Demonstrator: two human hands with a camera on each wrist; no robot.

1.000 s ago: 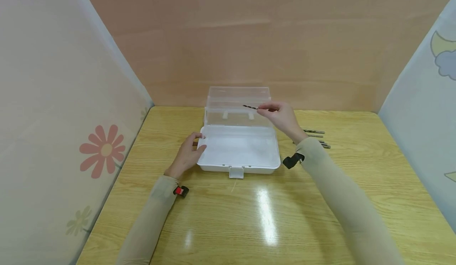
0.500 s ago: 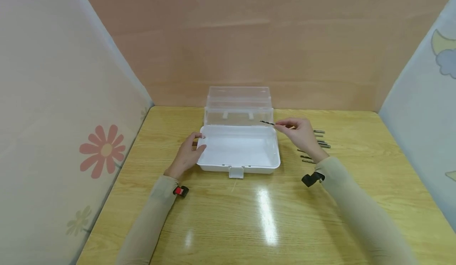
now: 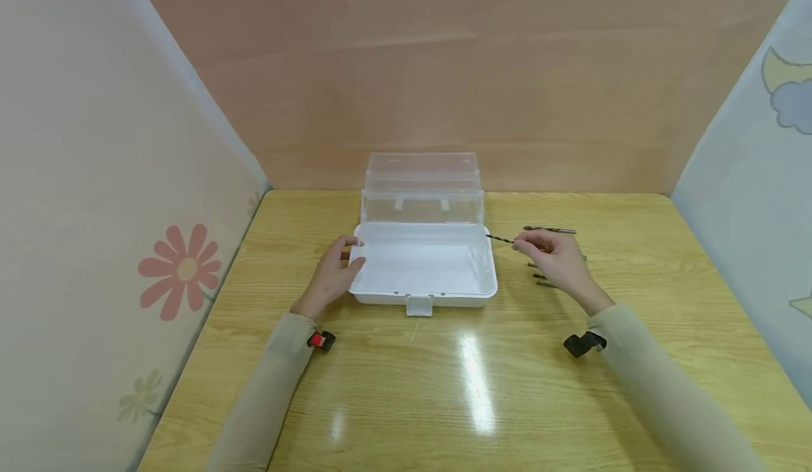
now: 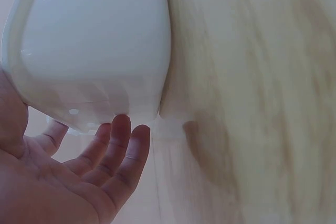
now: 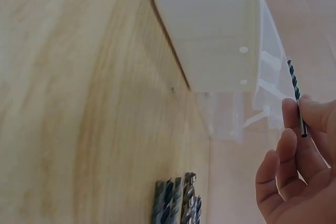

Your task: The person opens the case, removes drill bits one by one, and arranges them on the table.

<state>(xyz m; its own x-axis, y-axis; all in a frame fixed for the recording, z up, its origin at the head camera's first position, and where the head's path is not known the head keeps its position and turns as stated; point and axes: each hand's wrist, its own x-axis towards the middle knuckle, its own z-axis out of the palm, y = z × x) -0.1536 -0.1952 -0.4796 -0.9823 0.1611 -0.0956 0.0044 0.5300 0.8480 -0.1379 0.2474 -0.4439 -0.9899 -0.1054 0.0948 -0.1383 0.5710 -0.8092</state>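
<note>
My right hand (image 3: 558,264) pinches a dark twist drill bit (image 3: 500,238) between thumb and forefinger, just right of the white plastic box (image 3: 419,300). The bit's fluted tip points left, close to the box's right rim; in the right wrist view its smooth shank (image 5: 303,127) shows below the fingertips. At the box's left side, my left hand (image 3: 331,275) holds the wall, thumb at the rim and other fingers against the outside. The box stands with its clear lid (image 3: 421,176) tipped back, and its interior shows bare white.
Several more drill bits (image 5: 176,198) lie on the wooden table (image 3: 393,387) to the right, partly hidden by my right hand in the head view. One longer bit (image 3: 550,230) lies behind that hand. A front latch (image 3: 419,307) hangs down. Fabric walls enclose the table.
My right hand has moved right and nearer, carrying the drill bit from over the lid to beside the box's right rim. The left hand and the box stay in place.
</note>
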